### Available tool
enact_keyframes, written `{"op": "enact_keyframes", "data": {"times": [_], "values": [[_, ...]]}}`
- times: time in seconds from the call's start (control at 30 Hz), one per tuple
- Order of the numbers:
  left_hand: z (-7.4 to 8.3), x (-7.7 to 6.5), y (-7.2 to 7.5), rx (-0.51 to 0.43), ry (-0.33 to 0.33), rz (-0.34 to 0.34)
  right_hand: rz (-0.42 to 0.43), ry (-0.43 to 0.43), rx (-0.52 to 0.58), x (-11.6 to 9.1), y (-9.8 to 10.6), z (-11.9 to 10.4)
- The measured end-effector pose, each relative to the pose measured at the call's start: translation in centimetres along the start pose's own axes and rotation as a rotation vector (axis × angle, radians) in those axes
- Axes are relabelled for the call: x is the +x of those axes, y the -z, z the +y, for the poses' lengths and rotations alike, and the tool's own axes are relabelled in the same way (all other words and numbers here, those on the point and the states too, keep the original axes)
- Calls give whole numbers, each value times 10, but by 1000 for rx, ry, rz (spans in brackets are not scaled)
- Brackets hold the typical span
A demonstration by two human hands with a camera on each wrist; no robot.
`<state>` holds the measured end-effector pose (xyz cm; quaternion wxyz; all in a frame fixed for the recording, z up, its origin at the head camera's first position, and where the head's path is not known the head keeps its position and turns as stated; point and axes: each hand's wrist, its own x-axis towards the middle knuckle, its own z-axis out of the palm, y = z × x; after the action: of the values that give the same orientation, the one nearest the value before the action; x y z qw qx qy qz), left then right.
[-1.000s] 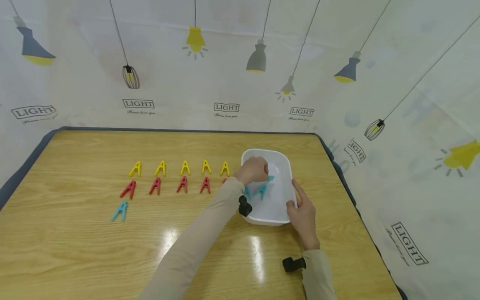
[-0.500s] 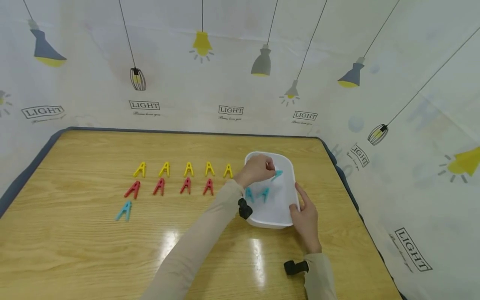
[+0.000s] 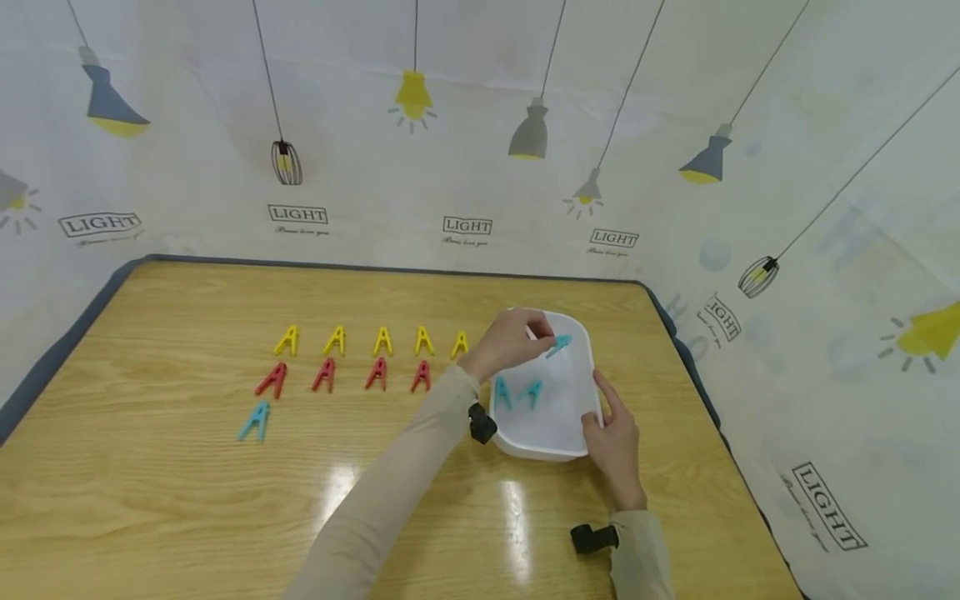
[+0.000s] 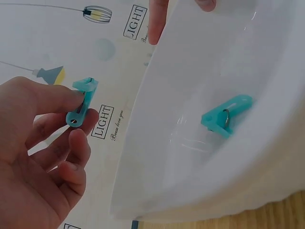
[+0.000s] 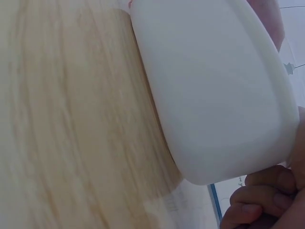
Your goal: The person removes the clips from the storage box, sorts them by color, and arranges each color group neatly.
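Observation:
My left hand (image 3: 508, 340) pinches a light-blue clothespin (image 4: 86, 102) between thumb and fingertips, over the far part of the white plastic basin (image 3: 551, 429). Two more light-blue clothespins, one (image 3: 533, 393) near the middle and another (image 3: 503, 392) by the left wall, lie in the basin. With thumb and fingers, my right hand (image 3: 617, 446) holds the basin's right rim; the right wrist view shows curled fingers (image 5: 262, 195) beside its outer wall.
On the wooden table (image 3: 187, 508), left of the basin, yellow clothespins (image 3: 383, 341) form a row. Below it runs a row of red clothespins (image 3: 377, 373), then one light-blue clothespin (image 3: 256, 421). A printed wall covering (image 3: 360, 183) stands behind.
My left hand has come up slightly within the basin with a clothespin in its fingertips, uncovering the two lying ones. The head view has shifted a little; my right hand stays on the rim.

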<state>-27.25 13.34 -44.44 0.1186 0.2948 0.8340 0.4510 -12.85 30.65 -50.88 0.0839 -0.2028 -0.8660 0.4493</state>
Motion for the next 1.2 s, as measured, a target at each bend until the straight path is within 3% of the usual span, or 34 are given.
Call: {"op": "enact_keyframes", "data": {"times": [0.27, 0.53, 0.87, 1.2], "values": [[-10, -11, 16, -20, -45, 46, 4, 13, 5, -1, -3, -2], [-20, -25, 36, -55, -7, 98, 13, 11, -20, -2, 1, -4], [-35, -41, 49, -112, -5, 153, 2, 0, -3, -2, 1, -2], [-52, -65, 65, -88, -5, 194, -1, -14, -12, -3, -2, -2]]}}
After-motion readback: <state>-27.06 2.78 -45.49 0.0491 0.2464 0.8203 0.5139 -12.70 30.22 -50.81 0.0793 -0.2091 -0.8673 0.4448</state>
